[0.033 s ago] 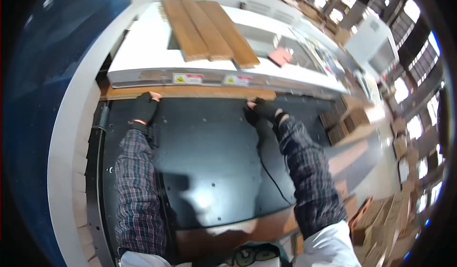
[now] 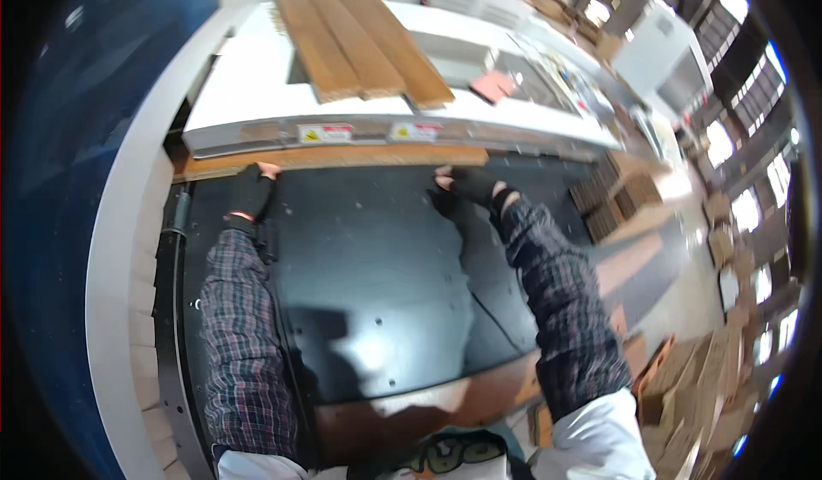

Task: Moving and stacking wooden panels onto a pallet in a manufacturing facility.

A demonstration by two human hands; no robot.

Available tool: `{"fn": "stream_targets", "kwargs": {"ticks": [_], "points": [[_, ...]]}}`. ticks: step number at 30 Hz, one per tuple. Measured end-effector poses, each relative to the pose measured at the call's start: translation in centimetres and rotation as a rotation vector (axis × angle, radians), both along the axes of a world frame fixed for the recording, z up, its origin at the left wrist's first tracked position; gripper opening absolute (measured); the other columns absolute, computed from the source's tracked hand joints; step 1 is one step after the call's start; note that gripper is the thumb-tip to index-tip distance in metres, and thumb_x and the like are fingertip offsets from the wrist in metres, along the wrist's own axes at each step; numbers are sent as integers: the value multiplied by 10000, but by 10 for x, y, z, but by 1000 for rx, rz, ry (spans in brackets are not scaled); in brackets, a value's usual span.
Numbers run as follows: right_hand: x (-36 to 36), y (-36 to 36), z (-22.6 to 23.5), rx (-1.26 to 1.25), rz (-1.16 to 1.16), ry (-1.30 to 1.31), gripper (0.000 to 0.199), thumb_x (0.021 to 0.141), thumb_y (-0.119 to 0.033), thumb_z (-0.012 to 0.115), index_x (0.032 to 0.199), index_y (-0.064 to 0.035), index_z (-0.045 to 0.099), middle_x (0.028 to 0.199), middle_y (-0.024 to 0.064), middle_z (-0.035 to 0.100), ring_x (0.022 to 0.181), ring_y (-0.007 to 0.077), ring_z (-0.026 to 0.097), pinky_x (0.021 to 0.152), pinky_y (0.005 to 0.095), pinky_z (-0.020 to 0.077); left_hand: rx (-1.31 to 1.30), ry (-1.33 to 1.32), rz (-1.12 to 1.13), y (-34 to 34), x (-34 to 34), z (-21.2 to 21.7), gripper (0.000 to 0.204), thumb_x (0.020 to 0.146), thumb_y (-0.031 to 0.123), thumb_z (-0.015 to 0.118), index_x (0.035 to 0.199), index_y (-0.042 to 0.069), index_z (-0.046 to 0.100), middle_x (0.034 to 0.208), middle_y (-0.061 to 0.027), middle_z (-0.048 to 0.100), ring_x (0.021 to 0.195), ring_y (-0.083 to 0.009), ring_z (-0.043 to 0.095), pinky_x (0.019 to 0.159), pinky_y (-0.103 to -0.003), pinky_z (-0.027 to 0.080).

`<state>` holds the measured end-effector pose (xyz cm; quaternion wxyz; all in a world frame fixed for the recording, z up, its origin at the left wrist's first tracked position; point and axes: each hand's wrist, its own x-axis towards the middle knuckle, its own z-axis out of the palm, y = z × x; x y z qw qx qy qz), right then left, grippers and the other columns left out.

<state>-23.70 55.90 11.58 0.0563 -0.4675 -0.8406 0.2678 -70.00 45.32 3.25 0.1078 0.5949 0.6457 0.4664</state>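
A long, narrow brown wooden board lies along the front of the white machine bed, at the far side of a dark metal table. My left hand, in a black glove with bare fingertips, is closed at the board's near edge, towards its left end. Nearer the right end, my right hand, gloved the same way, has its curled fingers against that edge. Both arms reach straight forward in plaid sleeves. How far the fingers go around or under the board is hidden.
Three brown boards lie side by side on the white machine bed, left of a pink piece. Stacked wood pieces stand at the table's right. Cardboard is piled at lower right. A blue panel borders the left.
The whole view has shifted slightly, with the machine and board now a little further left and up. Both hands remain at the board's near edge.
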Motion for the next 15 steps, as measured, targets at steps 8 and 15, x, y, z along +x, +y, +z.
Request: {"fn": "stream_targets", "kwargs": {"ticks": [8, 15], "points": [[122, -224, 129, -117, 88, 148, 479, 983, -363, 610, 1347, -55, 566, 1225, 192, 657, 1160, 305, 626, 987, 382, 480, -218, 64, -214, -76, 5, 36, 257, 995, 193, 555, 1114, 39, 723, 1070, -103, 724, 1026, -202, 659, 923, -317, 483], [230, -405, 86, 129, -229, 145, 418, 938, -254, 672, 1305, -66, 599, 1202, 179, 654, 1117, 331, 631, 947, 403, 498, -478, -51, -331, -187, 72, 101, 321, 955, 171, 630, 1239, 30, 680, 1136, -102, 705, 1032, -161, 628, 920, -309, 476]]}}
